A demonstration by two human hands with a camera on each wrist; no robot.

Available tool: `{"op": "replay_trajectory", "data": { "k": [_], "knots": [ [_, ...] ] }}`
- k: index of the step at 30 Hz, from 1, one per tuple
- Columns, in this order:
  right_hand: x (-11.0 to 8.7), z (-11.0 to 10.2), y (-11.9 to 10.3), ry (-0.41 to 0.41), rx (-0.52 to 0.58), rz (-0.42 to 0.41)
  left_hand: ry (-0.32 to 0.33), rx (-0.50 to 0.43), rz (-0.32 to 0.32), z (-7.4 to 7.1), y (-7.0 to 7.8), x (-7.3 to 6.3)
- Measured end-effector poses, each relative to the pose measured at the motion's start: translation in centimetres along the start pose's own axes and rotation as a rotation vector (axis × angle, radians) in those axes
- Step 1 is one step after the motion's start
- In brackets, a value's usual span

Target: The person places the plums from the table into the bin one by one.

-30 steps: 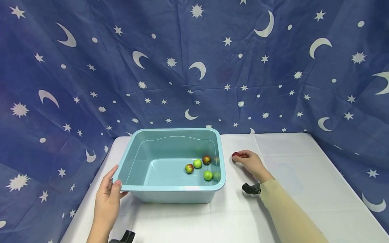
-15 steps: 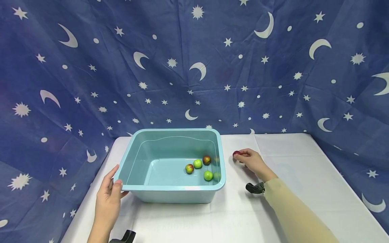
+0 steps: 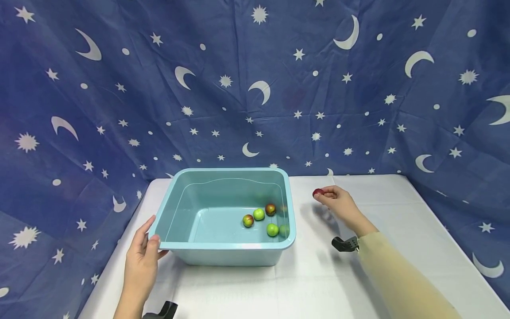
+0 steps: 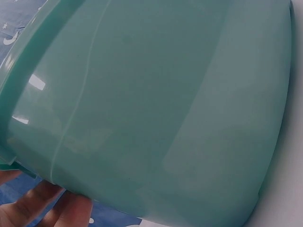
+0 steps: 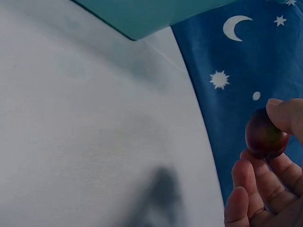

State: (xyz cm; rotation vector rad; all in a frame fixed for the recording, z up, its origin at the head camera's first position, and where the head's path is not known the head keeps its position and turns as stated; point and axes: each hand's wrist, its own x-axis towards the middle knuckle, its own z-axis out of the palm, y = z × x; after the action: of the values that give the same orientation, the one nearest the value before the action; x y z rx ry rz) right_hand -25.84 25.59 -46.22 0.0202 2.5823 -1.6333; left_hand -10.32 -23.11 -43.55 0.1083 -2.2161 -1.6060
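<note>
My right hand (image 3: pixel 341 207) pinches a small dark red plum (image 3: pixel 317 192) between thumb and fingertips, above the white cloth and right of the tub. In the right wrist view, the plum (image 5: pixel 263 135) shows a dull greenish patch, with the thumb over its top. My left hand (image 3: pixel 141 259) grips the left front rim of a light blue-green plastic tub (image 3: pixel 223 247), thumb at the rim and fingers outside. Inside, toward the tub's right end, lie two green fruits (image 3: pixel 272 230) and two red-and-green fruits (image 3: pixel 248 220). The left wrist view shows mostly the tub wall (image 4: pixel 142 104).
A white cloth (image 3: pixel 247 288) covers the table. Behind and at the sides hangs a blue curtain (image 3: pixel 223 97) with white moons and stars. Black wrist devices (image 3: pixel 345 244) sit by both wrists. The tub's high walls stand left of my right hand.
My right hand has lifted the plum off the cloth and moved it slightly back and to the right. My left hand and the tub stay in place.
</note>
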Motion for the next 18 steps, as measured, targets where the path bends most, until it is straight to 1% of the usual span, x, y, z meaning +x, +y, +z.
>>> {"op": "replay_trajectory", "data": {
  "k": [6,18],
  "knots": [
    [0.0,-0.4,-1.9,0.018,-0.031,-0.078,0.003,0.0,0.009,-0.1,-0.2,0.0],
    [-0.5,-0.6,-5.9,0.025,-0.153,-0.172,0.003,0.005,0.018,-0.1,-0.2,0.0]
  ]
}}
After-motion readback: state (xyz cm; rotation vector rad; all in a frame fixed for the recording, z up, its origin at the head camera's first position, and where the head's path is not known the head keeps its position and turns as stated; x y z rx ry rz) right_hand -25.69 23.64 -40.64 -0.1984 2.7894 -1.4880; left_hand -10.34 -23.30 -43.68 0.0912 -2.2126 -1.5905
